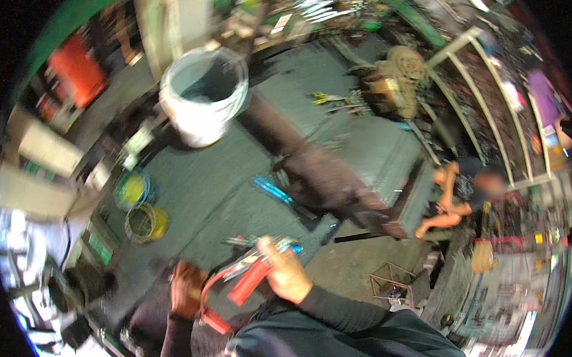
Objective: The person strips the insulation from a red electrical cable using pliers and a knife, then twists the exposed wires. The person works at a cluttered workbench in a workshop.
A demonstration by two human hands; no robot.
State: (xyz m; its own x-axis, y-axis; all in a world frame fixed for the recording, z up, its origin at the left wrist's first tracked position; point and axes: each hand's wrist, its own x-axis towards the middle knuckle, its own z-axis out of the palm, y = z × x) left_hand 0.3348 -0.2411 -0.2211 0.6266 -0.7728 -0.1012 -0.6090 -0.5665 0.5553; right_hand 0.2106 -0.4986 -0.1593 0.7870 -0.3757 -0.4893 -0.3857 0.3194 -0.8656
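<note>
My right hand (288, 275) is closed round a red-handled tool (250, 282) with a metal part, which looks like large pliers. One handle is thick and straight; the other bows out toward my left hand. My left hand (187, 290) is low at the tool's left side, its fingers bent and blurred. Whether it touches the red handle or holds anything, I cannot tell. Just beyond my right hand, several metal tools (241, 241) lie on the dark bench (197, 201). Farther off rests a blue-handled tool (272, 188).
A white bucket (200, 121) stands at the far left of the bench. Two small tubs, one blue (139, 178) and one yellow (158, 223), sit at left. A brown metal beam (324, 170) crosses the bench, with a rusty machine part (390, 88) beyond. At right, another person (456, 193) crouches.
</note>
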